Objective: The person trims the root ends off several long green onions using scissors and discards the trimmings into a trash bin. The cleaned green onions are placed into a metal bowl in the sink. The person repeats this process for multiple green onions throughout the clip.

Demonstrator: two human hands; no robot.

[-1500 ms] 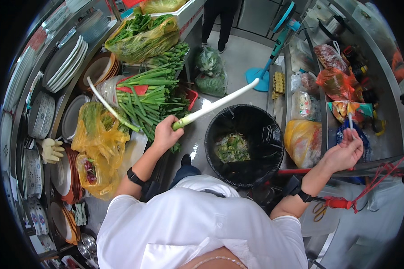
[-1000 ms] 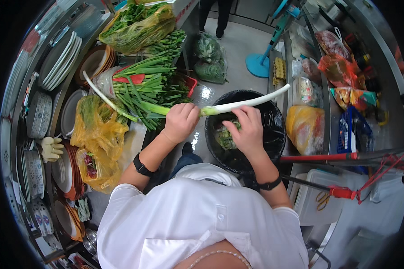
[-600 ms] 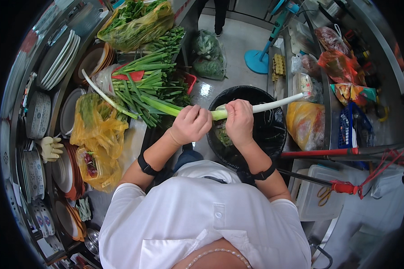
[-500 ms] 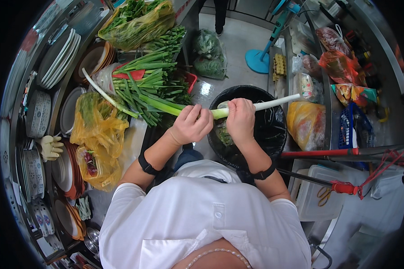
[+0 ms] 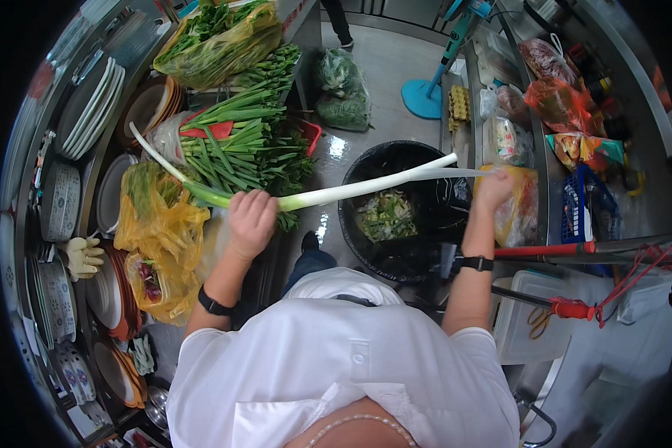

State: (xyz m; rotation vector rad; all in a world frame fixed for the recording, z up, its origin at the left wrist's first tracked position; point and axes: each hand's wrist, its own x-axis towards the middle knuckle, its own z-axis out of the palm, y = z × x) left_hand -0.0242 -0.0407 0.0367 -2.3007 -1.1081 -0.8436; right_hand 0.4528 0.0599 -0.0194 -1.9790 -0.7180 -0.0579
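A long leek (image 5: 343, 193), white at one end and green toward the left, lies across the front of me. My left hand (image 5: 252, 222) is closed around its green part. My right hand (image 5: 494, 187), off to the right, pinches a thin pale outer layer (image 5: 449, 173) pulled away from the white stalk and still joined near its tip. Below the stalk stands a black-lined bin (image 5: 345, 235) with green and white vegetable scraps (image 5: 384, 215) inside. A bunch of leafy green stalks with a red band (image 5: 246, 145) rests on the left counter.
Yellow bags of vegetables (image 5: 160, 231) lie on the left counter, beside stacked plates (image 5: 119, 287). Bagged greens (image 5: 343, 93) and a blue stand base (image 5: 422, 98) are on the floor ahead. Right shelves hold bagged food (image 5: 564, 108); a red pole (image 5: 545, 250) juts out below.
My right hand has moved right, drawing a pale layer off the leek. My left hand has shifted left and lower with the stalk. Scraps in the bin now show more.
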